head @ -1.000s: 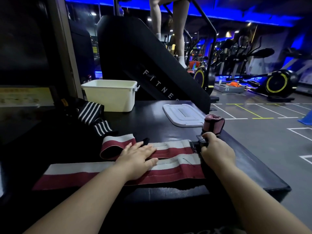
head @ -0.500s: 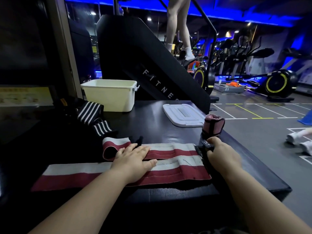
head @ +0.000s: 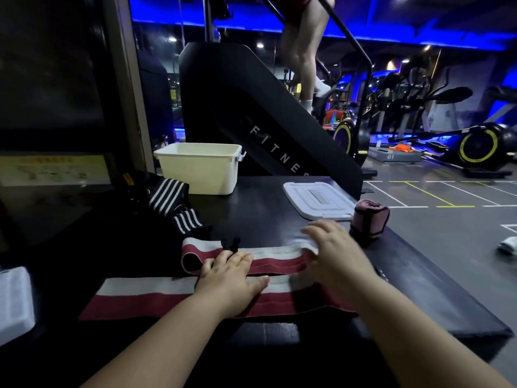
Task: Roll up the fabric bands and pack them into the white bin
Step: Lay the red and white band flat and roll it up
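The black end piece of the striped band (head: 156, 292), gripped a second ago at the band's right end, has been let go by the right hand (head: 335, 261). That hand has been opened and carried left and farther away. It is now seen blurred, fingers spread, over the right end of the band's far layer. On the stair machine (head: 251, 113) behind, the person's legs (head: 305, 60) have been shifted higher.
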A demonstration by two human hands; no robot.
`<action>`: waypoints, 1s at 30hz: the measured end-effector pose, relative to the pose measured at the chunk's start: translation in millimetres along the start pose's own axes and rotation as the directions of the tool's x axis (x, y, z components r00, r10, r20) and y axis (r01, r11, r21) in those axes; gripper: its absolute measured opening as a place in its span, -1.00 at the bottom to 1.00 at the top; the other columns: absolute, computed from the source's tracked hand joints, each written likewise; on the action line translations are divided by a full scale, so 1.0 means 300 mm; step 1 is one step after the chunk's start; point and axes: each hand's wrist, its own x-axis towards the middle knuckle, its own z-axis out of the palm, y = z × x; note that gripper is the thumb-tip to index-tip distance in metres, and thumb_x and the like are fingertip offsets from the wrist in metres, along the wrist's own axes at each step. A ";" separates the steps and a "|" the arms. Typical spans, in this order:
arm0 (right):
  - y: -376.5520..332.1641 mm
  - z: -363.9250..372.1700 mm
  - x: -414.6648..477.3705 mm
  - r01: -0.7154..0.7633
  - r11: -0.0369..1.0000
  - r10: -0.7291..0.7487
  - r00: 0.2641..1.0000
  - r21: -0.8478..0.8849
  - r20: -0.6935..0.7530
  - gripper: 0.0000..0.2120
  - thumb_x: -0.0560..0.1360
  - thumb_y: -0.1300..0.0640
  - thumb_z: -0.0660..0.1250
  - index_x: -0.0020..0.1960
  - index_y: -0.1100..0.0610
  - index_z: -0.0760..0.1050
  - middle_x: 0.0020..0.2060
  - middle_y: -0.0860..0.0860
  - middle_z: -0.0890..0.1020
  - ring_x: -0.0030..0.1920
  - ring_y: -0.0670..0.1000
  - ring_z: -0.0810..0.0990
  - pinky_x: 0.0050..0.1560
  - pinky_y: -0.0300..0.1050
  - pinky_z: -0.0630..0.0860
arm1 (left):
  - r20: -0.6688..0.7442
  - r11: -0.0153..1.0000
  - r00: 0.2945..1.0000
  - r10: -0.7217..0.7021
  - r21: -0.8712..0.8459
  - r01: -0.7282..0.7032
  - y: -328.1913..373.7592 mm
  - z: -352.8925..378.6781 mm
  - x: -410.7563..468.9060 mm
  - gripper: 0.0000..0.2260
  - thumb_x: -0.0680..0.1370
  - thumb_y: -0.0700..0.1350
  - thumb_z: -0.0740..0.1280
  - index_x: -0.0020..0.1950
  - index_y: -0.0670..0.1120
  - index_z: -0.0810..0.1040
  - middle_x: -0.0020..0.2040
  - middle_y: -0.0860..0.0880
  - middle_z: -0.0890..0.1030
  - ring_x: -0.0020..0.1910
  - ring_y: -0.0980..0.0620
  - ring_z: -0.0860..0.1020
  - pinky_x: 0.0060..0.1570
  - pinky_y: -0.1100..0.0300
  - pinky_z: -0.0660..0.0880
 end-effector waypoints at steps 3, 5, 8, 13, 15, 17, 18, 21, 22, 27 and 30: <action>-0.041 0.074 0.003 -0.022 0.998 0.007 0.967 0.059 0.253 -0.41 0.58 -0.22 0.16 0.52 0.04 0.24 0.54 0.00 0.20 0.56 0.00 0.02 0.51 -0.09 -0.02 | -0.010 1.000 1.000 0.004 0.012 -0.004 0.002 -0.003 -0.004 -0.33 0.57 0.37 -0.06 0.59 0.07 0.02 0.60 0.11 0.02 0.57 0.01 -0.09 0.49 -0.06 -0.11; -0.043 0.105 -0.008 -0.032 0.999 0.016 0.908 0.031 0.418 -0.28 0.55 -0.35 0.07 0.57 0.02 0.08 0.59 0.00 0.01 0.58 0.00 -0.12 0.53 -0.01 -0.10 | -0.005 1.000 1.000 0.003 0.003 -0.003 -0.002 -0.006 -0.007 -0.32 0.56 0.38 -0.06 0.60 0.06 0.02 0.60 0.11 0.01 0.57 0.02 -0.10 0.49 -0.06 -0.11; -0.033 0.115 -0.018 -0.017 1.000 0.023 0.867 -0.017 0.498 -0.24 0.53 -0.40 0.00 0.59 0.00 0.00 0.59 -0.02 -0.06 0.57 -0.01 -0.17 0.55 0.04 -0.12 | 0.000 1.000 1.000 0.001 0.008 -0.001 -0.027 -0.008 -0.018 -0.32 0.56 0.38 -0.06 0.60 0.07 0.00 0.60 0.12 0.00 0.57 0.03 -0.10 0.50 -0.07 -0.12; -0.075 0.103 0.035 0.028 0.979 0.090 0.832 -0.204 0.547 -0.22 0.53 -0.42 -0.08 0.55 0.08 0.12 0.57 0.05 0.11 0.58 0.06 -0.07 0.52 0.21 -0.15 | -0.004 1.000 1.000 -0.015 0.019 0.015 -0.077 -0.021 -0.056 -0.33 0.57 0.37 -0.07 0.60 0.08 -0.01 0.60 0.12 0.01 0.56 0.05 -0.10 0.48 -0.06 -0.13; -0.126 0.116 0.057 0.010 0.970 0.120 0.849 -0.243 0.515 -0.18 0.54 -0.41 -0.13 0.53 0.17 0.20 0.55 0.13 0.14 0.58 0.11 -0.07 0.51 0.21 -0.16 | -0.008 1.000 1.000 -0.020 0.022 0.020 -0.092 -0.028 -0.069 -0.32 0.56 0.38 -0.08 0.60 0.07 -0.01 0.60 0.12 0.02 0.56 0.05 -0.09 0.48 -0.05 -0.13; -0.162 0.148 0.051 0.001 0.981 0.091 0.880 -0.195 0.465 -0.18 0.54 -0.41 -0.14 0.54 0.16 0.17 0.57 0.13 0.08 0.58 0.11 -0.08 0.53 0.15 -0.13 | -0.006 0.999 0.999 -0.033 0.013 0.033 -0.110 -0.031 -0.080 -0.30 0.56 0.39 -0.09 0.60 0.06 -0.01 0.60 0.12 0.02 0.56 0.05 -0.10 0.48 -0.04 -0.14; -0.169 0.166 0.040 -0.003 0.990 0.068 0.893 -0.144 0.445 -0.20 0.53 -0.42 -0.12 0.56 0.11 0.13 0.58 0.10 0.05 0.58 0.08 -0.08 0.53 0.12 -0.12 | -0.006 0.999 0.999 -0.043 0.009 0.043 -0.125 -0.033 -0.085 -0.29 0.55 0.40 -0.09 0.60 0.06 -0.01 0.60 0.12 0.01 0.56 0.05 -0.10 0.49 -0.04 -0.14; -0.160 0.185 0.019 -0.023 0.998 0.046 0.892 -0.057 0.450 -0.11 0.38 -0.54 -0.23 0.58 -0.10 -0.01 0.59 0.02 0.03 0.58 0.02 -0.06 0.54 0.07 -0.12 | -0.023 0.996 0.996 -0.081 0.028 0.082 -0.183 -0.038 -0.100 -0.28 0.54 0.42 -0.08 0.60 0.06 0.00 0.60 0.12 0.02 0.57 0.05 -0.10 0.50 -0.04 -0.14; -0.156 0.181 0.022 -0.014 0.998 0.040 0.889 -0.059 0.456 -0.03 0.27 -0.59 -0.33 0.57 -0.15 -0.03 0.58 0.02 0.04 0.58 0.03 -0.05 0.53 0.07 -0.10 | -0.026 0.995 0.995 -0.098 0.033 0.099 -0.206 -0.042 -0.107 -0.27 0.54 0.42 -0.07 0.60 0.06 0.00 0.60 0.12 0.01 0.57 0.05 -0.10 0.50 -0.04 -0.14; -0.193 0.170 0.041 -0.014 0.992 0.077 0.863 -0.129 0.499 -0.21 0.44 -0.51 -0.14 0.53 -0.10 0.12 0.56 0.10 0.13 0.55 0.16 0.05 0.50 0.17 -0.07 | -0.031 0.985 0.986 -0.165 0.044 0.166 -0.296 -0.057 -0.141 -0.28 0.55 0.40 -0.07 0.61 0.04 -0.02 0.60 0.11 0.00 0.57 0.05 -0.10 0.50 -0.01 -0.16; -0.262 0.162 0.075 -0.033 0.986 0.105 0.879 -0.161 0.465 -0.18 0.50 -0.45 -0.14 0.52 0.09 0.20 0.57 0.15 0.05 0.57 0.15 -0.05 0.51 0.20 -0.13 | -0.034 0.985 0.986 -0.163 0.041 0.165 -0.311 -0.054 -0.144 -0.28 0.55 0.40 -0.07 0.61 0.04 -0.02 0.60 0.11 0.00 0.57 0.05 -0.10 0.51 -0.01 -0.16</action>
